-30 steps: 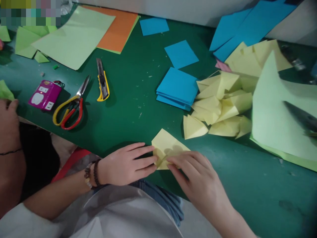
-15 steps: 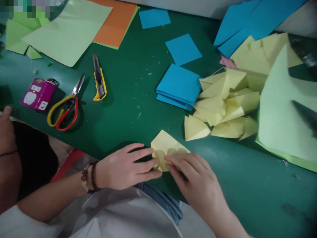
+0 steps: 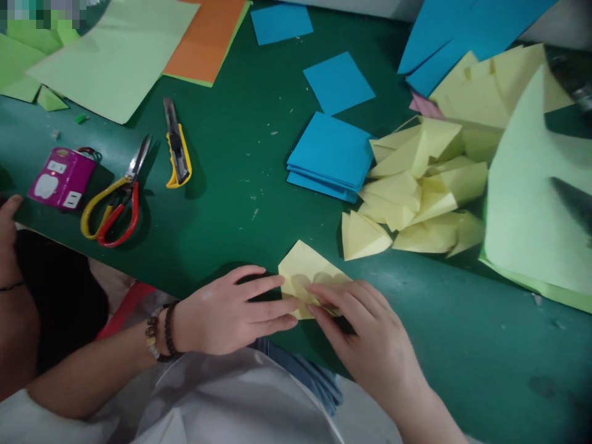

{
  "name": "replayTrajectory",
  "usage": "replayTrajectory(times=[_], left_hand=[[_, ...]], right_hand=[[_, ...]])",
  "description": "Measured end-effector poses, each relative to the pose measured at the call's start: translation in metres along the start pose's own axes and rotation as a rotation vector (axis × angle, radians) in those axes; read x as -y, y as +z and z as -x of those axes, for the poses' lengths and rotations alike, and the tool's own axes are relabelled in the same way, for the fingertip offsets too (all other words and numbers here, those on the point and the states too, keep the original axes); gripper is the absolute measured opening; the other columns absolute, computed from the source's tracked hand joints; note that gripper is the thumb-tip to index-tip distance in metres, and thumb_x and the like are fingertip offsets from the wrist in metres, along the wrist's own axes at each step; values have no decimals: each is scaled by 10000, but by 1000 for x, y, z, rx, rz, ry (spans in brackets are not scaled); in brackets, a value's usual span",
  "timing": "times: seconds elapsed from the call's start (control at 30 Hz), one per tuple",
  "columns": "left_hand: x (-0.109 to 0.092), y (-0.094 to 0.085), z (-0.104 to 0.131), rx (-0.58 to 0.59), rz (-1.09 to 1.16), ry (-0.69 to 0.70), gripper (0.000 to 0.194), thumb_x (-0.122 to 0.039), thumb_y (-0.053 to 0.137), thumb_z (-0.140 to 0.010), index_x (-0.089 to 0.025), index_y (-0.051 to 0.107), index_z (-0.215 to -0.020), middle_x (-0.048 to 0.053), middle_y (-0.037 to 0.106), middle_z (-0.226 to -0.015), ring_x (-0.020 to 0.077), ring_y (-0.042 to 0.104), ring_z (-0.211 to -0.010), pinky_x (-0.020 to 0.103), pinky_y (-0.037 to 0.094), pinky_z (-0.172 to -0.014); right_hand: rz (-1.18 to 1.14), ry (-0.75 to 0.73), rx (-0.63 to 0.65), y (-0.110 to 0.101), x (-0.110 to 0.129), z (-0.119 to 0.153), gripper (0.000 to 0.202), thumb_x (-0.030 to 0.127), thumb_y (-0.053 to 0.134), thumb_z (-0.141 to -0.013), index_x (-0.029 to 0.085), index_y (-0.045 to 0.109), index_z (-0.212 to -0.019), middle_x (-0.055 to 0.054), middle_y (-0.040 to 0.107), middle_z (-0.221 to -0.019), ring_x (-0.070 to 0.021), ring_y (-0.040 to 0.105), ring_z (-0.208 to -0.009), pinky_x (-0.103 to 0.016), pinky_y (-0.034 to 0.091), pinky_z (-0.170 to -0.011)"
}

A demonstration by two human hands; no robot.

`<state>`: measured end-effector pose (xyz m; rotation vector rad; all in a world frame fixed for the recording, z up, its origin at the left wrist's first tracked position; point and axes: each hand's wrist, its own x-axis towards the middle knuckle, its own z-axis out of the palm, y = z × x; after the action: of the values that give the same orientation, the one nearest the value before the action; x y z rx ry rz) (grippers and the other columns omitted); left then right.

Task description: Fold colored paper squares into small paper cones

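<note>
A partly folded piece of pale yellow paper (image 3: pixel 303 262) lies on the green table near its front edge. My left hand (image 3: pixel 226 311) rests flat at the paper's left side, fingers spread, with the fingertips on its edge. My right hand (image 3: pixel 365 327) pinches the paper's lower right part between thumb and fingers, hiding that corner. Right of and beyond the hands sits a pile of folded yellow paper pieces (image 3: pixel 398 197). A stack of blue paper squares (image 3: pixel 330 151) lies beside that pile.
Scissors (image 3: pixel 118 209) with yellow and red handles and a yellow utility knife (image 3: pixel 178 151) lie at left, near a purple box (image 3: pixel 62 177). Green sheets (image 3: pixel 120 55), an orange sheet (image 3: pixel 203 37) and pale green paper (image 3: pixel 531 203) lie around. Another person's hand (image 3: pixel 7 228) shows at far left.
The right thumb and fingers have shifted slightly on the paper, and its lower part looks lifted between them. The left hand stays at the paper's left side. The view has shifted a little.
</note>
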<state>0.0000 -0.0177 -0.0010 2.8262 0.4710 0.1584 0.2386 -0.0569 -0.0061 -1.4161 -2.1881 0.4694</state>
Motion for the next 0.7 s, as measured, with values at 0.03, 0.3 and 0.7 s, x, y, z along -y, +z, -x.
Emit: replayTrajectory(times=[0.03,0.3,0.7], left_hand=[[0,0,0,11,0,4,378,-245,486,-957,-278,547,-1329,-76,461,-1476,226,403,-1318,416,320,-1092],[2,-1,0,38,23,9,392,-265,462,-962,-287,530,-1347,-112,439,-1486,220,383,-1326,411,282,-1108],[2,-1,0,61,57,-5,397,-264,498,-932,-297,547,-1325,-90,433,-1493,234,371,-1337,422,304,-1090]], right_hand=[[-6,3,-4,0,0,0,146,172,571,-897,178,635,-1028,-41,675,-817,-170,604,-754,-316,508,-697],[-26,21,-13,1,-2,-1,140,173,576,-893,172,644,-1015,-42,677,-802,-171,622,-753,-323,527,-693],[-294,161,99,-9,43,44,129,144,516,-894,190,542,-1011,-121,678,-1186,-36,542,-431,-191,513,-476]])
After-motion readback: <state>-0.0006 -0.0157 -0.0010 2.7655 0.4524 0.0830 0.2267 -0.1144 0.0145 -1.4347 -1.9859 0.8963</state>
